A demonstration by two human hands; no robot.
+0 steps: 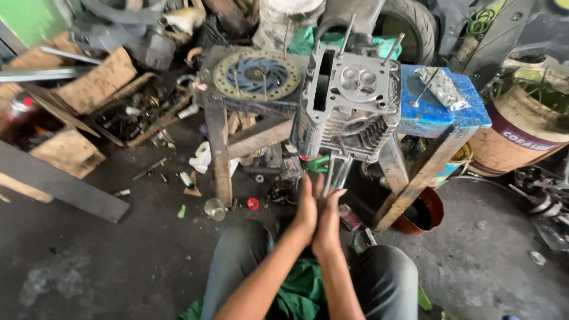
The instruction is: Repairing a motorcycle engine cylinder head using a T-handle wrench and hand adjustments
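A grey metal engine cylinder head [349, 101] with long studs stands on the front edge of a worn wooden stool. A thin rod-like tool [335, 172] with a green grip sticks down out of its underside. My left hand [306, 208] and my right hand [329, 218] are pressed flat together, palm to palm, around the lower end of that rod, fingers pointing up. Both forearms reach forward from between my knees.
A brake disc [256, 74] lies on the stool's left part. A blue-topped stool [441, 109] with a metal piece stands right. A brown bucket [424, 210], a drum [524, 133], a small glass [214, 208], wood planks and scrap litter the concrete floor.
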